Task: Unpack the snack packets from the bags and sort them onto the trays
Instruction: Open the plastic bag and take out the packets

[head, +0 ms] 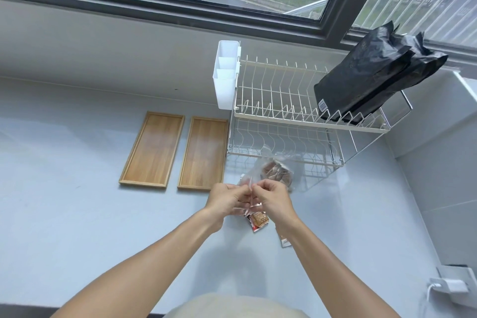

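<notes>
Pinching a clear bag [249,195] between both hands [251,197], above the counter [77,214].

Two trays [152,148] at centre left look like smooth, matt wood, lying on a smooth pale surface [77,214] with a faint sheen. The rack [284,111] at centre right is white-coated metal wire with a white plastic caddy [226,75], and it bears glossy black crinkled foil pouches [371,77]; the bag [273,170] below it is clear, shiny plastic film.

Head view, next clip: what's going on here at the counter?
A person is working at the top of a clear plastic bag with both hands, left hand and right hand pinching it close together, apparently opening it. A red snack packet shows just below the hands. A second clear bag of brown packets lies by the dish rack. Both wooden trays hold nothing yet.
</notes>
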